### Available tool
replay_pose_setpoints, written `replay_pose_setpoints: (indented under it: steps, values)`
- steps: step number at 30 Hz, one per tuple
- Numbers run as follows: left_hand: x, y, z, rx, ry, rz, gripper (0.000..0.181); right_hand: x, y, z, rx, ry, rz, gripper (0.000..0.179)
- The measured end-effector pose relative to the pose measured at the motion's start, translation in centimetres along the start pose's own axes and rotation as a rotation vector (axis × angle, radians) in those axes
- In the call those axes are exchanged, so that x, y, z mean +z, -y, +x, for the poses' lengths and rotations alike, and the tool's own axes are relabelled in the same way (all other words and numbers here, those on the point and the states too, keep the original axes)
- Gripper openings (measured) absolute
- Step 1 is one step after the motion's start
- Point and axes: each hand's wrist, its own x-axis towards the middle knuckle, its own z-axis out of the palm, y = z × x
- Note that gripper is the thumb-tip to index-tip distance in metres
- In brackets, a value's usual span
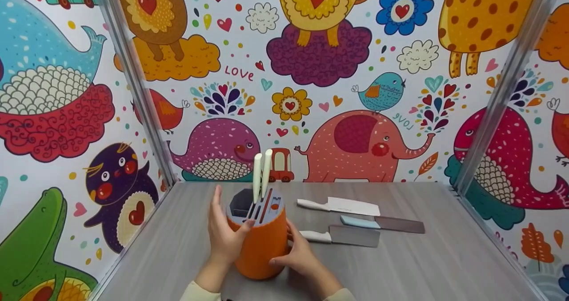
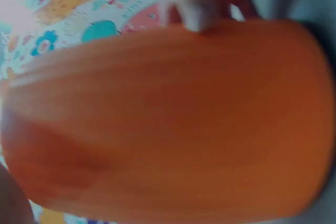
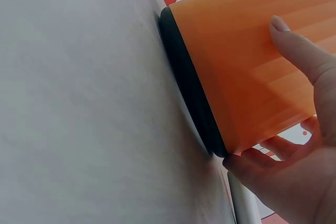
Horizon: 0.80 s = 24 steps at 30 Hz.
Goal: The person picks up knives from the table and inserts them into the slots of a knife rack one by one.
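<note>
An orange knife block (image 1: 261,247) with a grey slotted top stands between my hands, its dark base (image 3: 191,87) against or very near the tabletop. Two knives with cream handles (image 1: 262,176) are upright in its slots. My left hand (image 1: 226,236) is at the block's left side, its fingers stretched up beside the rim and the thumb by the front of the top. My right hand (image 1: 302,254) grips the lower right side, thumb on the near face and fingers round the far side. The left wrist view is blurred and mostly filled by the block.
Right of the block lie a white-handled cleaver (image 1: 355,206), a cleaver with a light blue handle (image 1: 358,222) and a nearer cleaver with a white handle (image 1: 354,235). Printed panels (image 1: 293,70) and metal posts (image 1: 138,83) bound the grey table (image 1: 422,265).
</note>
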Motion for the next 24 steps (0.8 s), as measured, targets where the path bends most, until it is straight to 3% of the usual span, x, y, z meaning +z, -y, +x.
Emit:
replay_pose_setpoints:
  steps: [4,10,17,24]
  values:
    - [-0.6,2.9,-1.4,-0.170,0.148,-0.099,0.119,0.0,0.0,0.1,0.020,-0.024,-0.006,0.120]
    - [-1.1,5.7,-3.1,-0.312,0.272,-0.205,0.120,0.6,-0.3,-0.3,0.020,-0.018,-0.012,0.120]
    - [-1.0,5.7,-3.0,-0.387,0.284,-0.209,0.112,0.8,-0.5,0.1,-0.022,-0.003,-0.017,0.120]
    - [-0.7,5.5,-2.7,-0.436,0.317,-0.204,0.108,-0.4,-0.2,0.1,-0.028,0.027,-0.035,0.117]
